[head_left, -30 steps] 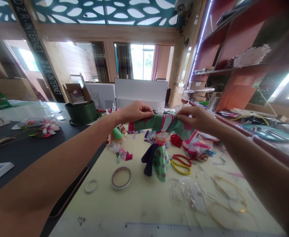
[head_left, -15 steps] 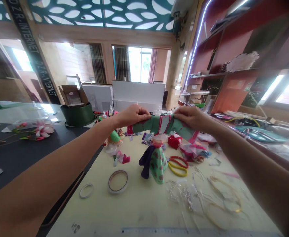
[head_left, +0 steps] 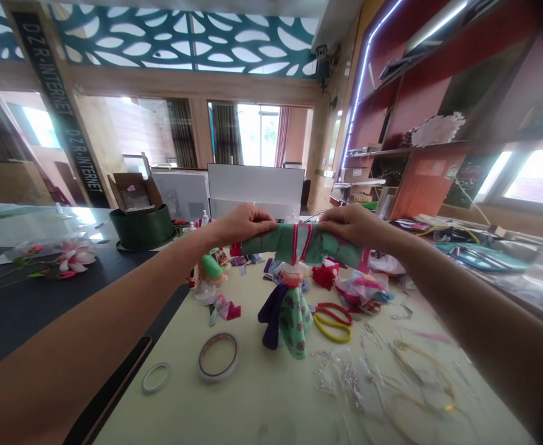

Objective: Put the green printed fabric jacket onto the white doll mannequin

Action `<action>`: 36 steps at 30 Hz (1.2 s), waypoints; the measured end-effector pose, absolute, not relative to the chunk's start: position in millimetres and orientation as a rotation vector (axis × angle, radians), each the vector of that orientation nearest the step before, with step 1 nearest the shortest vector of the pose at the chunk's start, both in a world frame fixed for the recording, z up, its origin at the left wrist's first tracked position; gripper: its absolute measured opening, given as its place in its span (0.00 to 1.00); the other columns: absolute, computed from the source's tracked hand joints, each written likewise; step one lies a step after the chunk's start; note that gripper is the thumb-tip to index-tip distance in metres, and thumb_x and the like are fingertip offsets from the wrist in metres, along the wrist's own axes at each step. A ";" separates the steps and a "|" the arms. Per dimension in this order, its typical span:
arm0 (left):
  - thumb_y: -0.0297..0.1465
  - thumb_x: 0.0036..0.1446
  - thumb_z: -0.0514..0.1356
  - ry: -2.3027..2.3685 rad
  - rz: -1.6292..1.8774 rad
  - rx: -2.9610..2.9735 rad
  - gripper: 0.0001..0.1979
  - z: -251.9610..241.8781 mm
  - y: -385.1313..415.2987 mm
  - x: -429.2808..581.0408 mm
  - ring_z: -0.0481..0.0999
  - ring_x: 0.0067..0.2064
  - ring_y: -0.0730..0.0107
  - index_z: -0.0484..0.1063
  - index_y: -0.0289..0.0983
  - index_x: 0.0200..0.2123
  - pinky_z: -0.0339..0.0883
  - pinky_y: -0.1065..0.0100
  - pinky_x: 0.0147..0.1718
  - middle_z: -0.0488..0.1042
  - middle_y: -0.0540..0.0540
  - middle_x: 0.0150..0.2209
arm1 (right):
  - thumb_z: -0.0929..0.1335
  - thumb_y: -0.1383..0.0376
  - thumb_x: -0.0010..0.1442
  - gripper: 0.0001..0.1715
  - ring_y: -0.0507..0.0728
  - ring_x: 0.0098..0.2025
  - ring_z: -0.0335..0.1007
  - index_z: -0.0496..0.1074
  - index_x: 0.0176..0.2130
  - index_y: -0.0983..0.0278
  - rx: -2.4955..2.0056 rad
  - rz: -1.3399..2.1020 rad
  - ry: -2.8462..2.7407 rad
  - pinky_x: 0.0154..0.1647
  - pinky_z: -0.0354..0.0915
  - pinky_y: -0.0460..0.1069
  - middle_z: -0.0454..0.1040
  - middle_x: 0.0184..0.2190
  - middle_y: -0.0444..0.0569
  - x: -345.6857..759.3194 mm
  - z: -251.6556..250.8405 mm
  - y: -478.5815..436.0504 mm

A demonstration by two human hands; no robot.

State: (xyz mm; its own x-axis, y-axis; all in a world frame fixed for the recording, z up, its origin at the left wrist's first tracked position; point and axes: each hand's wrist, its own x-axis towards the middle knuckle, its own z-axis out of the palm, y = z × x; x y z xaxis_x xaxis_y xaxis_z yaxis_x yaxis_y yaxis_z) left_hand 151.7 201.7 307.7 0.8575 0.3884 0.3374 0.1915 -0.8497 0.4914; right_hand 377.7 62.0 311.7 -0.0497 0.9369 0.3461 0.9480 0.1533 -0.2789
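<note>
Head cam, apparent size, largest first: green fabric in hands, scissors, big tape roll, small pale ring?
1. Green patterned fabric
2. Scissors and tape roll: they look about alike, and the roll sits nearer the camera, so I won't rank them
3. Pale ring

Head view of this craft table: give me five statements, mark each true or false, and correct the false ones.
1. The left hand and right hand both hold a green patterned fabric strip. True.
2. The right hand holds the scissors. False: they lie on the table, beside a small cloth figure.
3. A roll of tape lies on the table. True.
4. A cardboard box sits in a dark green round container. True.
5. The strip lies flat on the table. False: it is held up above the table.
</note>
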 end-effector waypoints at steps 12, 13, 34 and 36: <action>0.36 0.54 0.56 0.425 0.569 2.525 0.14 282.7 205.8 155.2 0.72 0.28 0.72 0.75 0.32 0.35 0.66 0.72 0.28 0.76 0.46 0.28 | 0.62 0.62 0.61 0.12 0.53 0.28 0.66 0.74 0.36 0.62 -1.864 -0.238 -2.054 0.28 0.59 0.49 0.74 0.27 0.47 374.0 292.3 62.5; 0.35 0.54 0.55 0.427 0.575 2.516 0.13 281.4 205.0 155.9 0.73 0.29 0.71 0.75 0.32 0.36 0.67 0.71 0.29 0.76 0.45 0.29 | 0.62 0.63 0.60 0.12 0.54 0.29 0.67 0.74 0.37 0.62 -1.856 -0.269 -2.053 0.29 0.60 0.50 0.74 0.29 0.48 374.6 291.7 62.9; 0.32 0.55 0.52 0.386 0.653 2.704 0.13 262.2 197.9 166.3 0.68 0.27 0.73 0.75 0.34 0.33 0.59 0.73 0.25 0.73 0.48 0.26 | 0.65 0.52 0.58 0.19 0.49 0.23 0.57 0.73 0.28 0.63 -1.806 0.485 -2.092 0.24 0.56 0.47 0.67 0.22 0.43 398.8 302.3 66.9; 0.34 0.56 0.52 0.360 0.617 2.696 0.14 261.0 198.3 166.5 0.70 0.29 0.72 0.76 0.34 0.35 0.61 0.73 0.26 0.75 0.46 0.29 | 0.66 0.50 0.57 0.19 0.49 0.24 0.58 0.73 0.28 0.62 -1.790 0.548 -2.088 0.25 0.57 0.47 0.67 0.24 0.43 403.3 306.1 68.0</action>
State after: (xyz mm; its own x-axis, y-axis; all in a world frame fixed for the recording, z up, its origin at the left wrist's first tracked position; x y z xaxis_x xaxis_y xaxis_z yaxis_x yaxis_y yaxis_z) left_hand 166.5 198.3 261.0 0.8727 0.3185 0.3700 0.1655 -0.9060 0.3895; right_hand 403.3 68.0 306.1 -0.1514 0.9885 0.0039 0.8592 0.1335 -0.4939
